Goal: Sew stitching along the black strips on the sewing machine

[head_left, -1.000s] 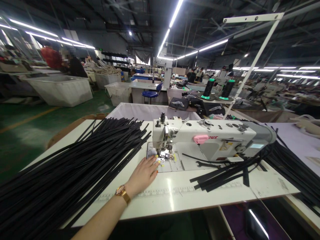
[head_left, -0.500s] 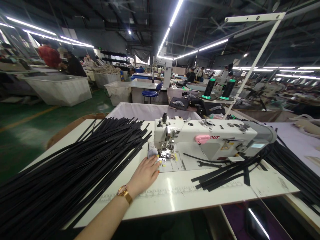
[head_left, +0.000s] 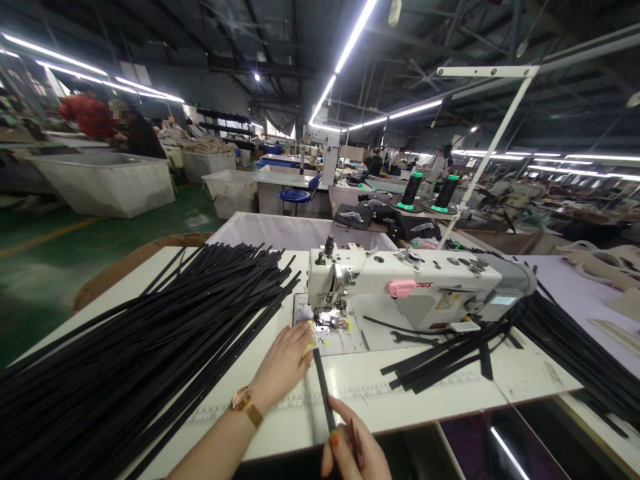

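My left hand point(head_left: 287, 353), with a gold watch point(head_left: 245, 403) on the wrist, lies with fingers stretched out by the needle plate of a white sewing machine point(head_left: 370, 283). Its fingertips are just left of and in front of the presser foot point(head_left: 325, 320). My right hand point(head_left: 357, 447), at the table's front edge, pinches a narrow black strip point(head_left: 323, 380). The strip's far end points toward the presser foot, close to my left thumb. Something thin and dark shows between the right fingers; I cannot make it out.
A large pile of black strips point(head_left: 165, 333) covers the table's left side. More strips point(head_left: 430, 363) and a wrench point(head_left: 413, 338) lie under the machine's arm. Two black thread cones point(head_left: 411, 192) stand behind. A lined bin point(head_left: 300, 227) is beyond the table; people work far off.
My right hand has come into view at the bottom with a black strip held toward the presser foot. My left hand stays beside the foot. The whole view has shifted slightly.
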A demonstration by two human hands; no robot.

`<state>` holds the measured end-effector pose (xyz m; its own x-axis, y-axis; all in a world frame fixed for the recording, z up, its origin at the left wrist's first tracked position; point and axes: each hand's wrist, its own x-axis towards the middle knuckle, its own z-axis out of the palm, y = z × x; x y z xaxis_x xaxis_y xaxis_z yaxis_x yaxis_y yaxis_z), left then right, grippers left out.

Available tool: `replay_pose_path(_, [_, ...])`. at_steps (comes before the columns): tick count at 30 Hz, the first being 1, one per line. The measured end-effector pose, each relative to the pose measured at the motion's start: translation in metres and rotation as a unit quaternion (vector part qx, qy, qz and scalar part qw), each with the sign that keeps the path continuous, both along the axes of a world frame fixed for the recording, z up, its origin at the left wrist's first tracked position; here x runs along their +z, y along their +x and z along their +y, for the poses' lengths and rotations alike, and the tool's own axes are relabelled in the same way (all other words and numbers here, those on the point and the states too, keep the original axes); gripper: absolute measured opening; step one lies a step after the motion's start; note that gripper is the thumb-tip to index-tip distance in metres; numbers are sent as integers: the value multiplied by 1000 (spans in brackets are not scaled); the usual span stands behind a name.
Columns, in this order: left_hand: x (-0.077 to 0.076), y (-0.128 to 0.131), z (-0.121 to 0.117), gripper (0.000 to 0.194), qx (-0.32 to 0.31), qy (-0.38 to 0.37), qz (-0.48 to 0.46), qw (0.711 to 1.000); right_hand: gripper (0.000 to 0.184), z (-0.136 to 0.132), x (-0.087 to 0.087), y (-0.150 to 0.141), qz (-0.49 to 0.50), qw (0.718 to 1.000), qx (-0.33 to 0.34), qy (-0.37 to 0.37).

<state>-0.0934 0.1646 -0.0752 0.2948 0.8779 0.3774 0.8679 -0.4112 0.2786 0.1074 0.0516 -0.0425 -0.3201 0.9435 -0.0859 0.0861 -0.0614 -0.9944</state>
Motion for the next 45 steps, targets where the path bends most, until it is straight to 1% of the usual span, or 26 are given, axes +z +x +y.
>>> replay_pose_path(2, [-1, -1, 1, 40, 18, 8, -17, 1000, 62, 22, -7, -4, -9, 999, -32, 43])
replay_pose_path(4, [0, -2, 2, 38, 27, 13, -35, 999, 55, 43, -9, -11, -18, 997, -38, 58])
replay_pose_path(7, [1, -4, 2, 34, 23, 16, -50, 998, 47, 70, -6, -21, -9, 998, -38, 51])
replay_pose_path(10, [2, -3, 1, 35, 6, 16, -40, 999, 43, 84, -2, -28, 12, 999, -41, 14])
replay_pose_path(13, [3, -2, -1, 37, -11, 8, -7, 1000, 34, 88, 3, -31, 18, 999, -46, -7])
replay_pose_path(15, [3, 0, -1, 38, -16, 1, 16, 1000, 22, 89, 6, -33, 11, 999, -43, -2])
replay_pose_path(16, [4, 0, -1, 38, -16, -2, 24, 1000, 19, 91, 8, -34, 8, 999, -41, 2])
replay_pose_path(20, [4, 1, 1, 40, -7, -10, 43, 999, 20, 101, 13, -38, -7, 999, -34, 7])
replay_pose_path(25, [5, 1, 3, 42, -1, -17, 64, 998, 18, 107, 9, -42, -20, 999, -34, 30])
replay_pose_path(30, [6, 3, 2, 43, 3, -21, 71, 997, 16, 108, 9, -46, -22, 999, -42, 18])
replay_pose_path(39, [8, 3, 5, 42, 6, -22, 47, 999, 17, 110, 10, -48, -26, 998, -47, 26])
replay_pose_path(45, [6, 2, 6, 40, 2, -3, 32, 999, 18, 112, 8, -50, -40, 998, -48, 26])
